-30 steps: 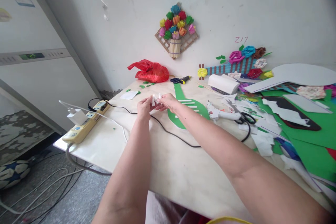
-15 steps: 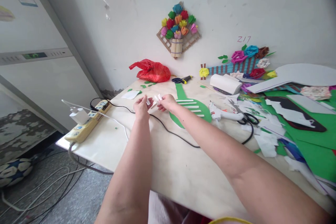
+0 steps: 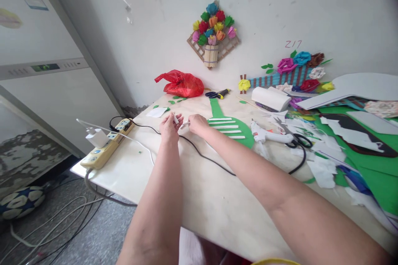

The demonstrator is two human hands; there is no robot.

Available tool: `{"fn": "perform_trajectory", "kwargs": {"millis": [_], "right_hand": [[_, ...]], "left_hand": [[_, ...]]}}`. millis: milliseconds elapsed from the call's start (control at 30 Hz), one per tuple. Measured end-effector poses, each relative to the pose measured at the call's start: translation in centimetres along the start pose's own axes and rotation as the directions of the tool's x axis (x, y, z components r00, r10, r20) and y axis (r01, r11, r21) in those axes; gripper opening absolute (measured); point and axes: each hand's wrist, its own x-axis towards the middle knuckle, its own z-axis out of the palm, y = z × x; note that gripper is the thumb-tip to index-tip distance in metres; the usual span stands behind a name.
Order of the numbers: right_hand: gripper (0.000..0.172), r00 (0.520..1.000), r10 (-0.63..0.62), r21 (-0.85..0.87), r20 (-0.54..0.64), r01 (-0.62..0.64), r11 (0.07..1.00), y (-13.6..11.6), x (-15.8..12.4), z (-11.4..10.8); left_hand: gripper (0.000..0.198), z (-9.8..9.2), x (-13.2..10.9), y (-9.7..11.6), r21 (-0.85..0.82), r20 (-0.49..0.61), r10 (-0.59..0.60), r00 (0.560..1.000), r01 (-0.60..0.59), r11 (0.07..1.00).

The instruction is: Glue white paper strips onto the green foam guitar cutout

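Observation:
My left hand [image 3: 169, 127] is closed around a small white roll [image 3: 175, 119], which looks like rolled paper. Close beside it, my right hand [image 3: 197, 124] pinches a thin white strip [image 3: 185, 124] that sticks out toward the left hand. Whether the strip and the roll are joined I cannot tell. Just right of my right hand lies a green guitar-like cutout [image 3: 245, 129] with several white strips across its round body. My right forearm covers its lower left part. A white glue gun [image 3: 270, 135] rests at the cutout's right edge.
A power strip [image 3: 107, 145] with a white charger sits at the left edge. A black cord [image 3: 205, 157] crosses beneath my arms. Scissors [image 3: 300, 140], paper scraps [image 3: 323, 169] and green sheets fill the right side. A red plastic bag [image 3: 183, 85] and yellow-black pliers-like tool [image 3: 222, 93] lie at the back.
My right hand has turned over and its fingers have drawn together on the white strip. My left hand keeps the roll. The whole view has shifted slightly.

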Motion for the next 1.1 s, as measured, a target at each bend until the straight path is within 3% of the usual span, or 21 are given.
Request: {"fn": "perform_trajectory", "kwargs": {"millis": [333, 500, 633, 733, 833, 933, 1033, 1100], "right_hand": [[0.026, 0.958, -0.281, -0.323, -0.055, 0.249, 0.913, -0.4, -1.8, -1.0], [0.028, 0.967, -0.228, -0.335, -0.111, 0.180, 0.925, -0.1, -1.8, -1.1], [0.031, 0.966, -0.174, -0.278, -0.193, 0.116, 0.954, 0.7, -1.6, -1.5], [0.028, 0.964, -0.073, -0.167, -0.254, 0.031, 0.986, 1.5, -1.4, -1.9], [0.022, 0.951, 0.098, 0.048, -0.292, -0.088, 0.995, 2.2, -1.0, -2.2], [0.017, 0.933, 0.223, 0.297, -0.283, -0.136, 0.945, 2.8, -0.8, -2.4], [0.011, 0.941, 0.281, 0.513, -0.186, -0.151, 0.845, 3.2, -1.0, -2.4], [0.010, 0.945, 0.314, 0.650, -0.090, -0.183, 0.738, 3.2, -1.4, -2.4]], "left_hand": [[0.008, 0.2, -0.3, 0.2, -0.071, 0.058, -0.055, 0.997, 0.059, 0.996], [0.009, 0.0, -0.1, -0.2, -0.065, 0.111, -0.075, 0.991, 0.083, 0.994], [0.016, -0.3, 0.4, -0.6, -0.002, 0.102, -0.008, 0.995, 0.008, 1.000], [0.025, -0.5, 0.8, -1.0, 0.105, 0.091, 0.071, 0.993, -0.080, 0.991], [0.029, -0.5, 1.3, -1.4, 0.268, 0.090, 0.133, 0.987, -0.153, 0.951], [0.027, -0.5, 1.5, -1.5, 0.547, 0.111, 0.219, 0.969, -0.244, 0.801], [0.021, -0.3, 1.2, -1.3, 0.846, 0.215, 0.290, 0.933, -0.326, 0.422], [0.021, -0.1, 0.8, -1.1, 0.931, 0.261, 0.285, 0.922, -0.318, 0.179]]}}
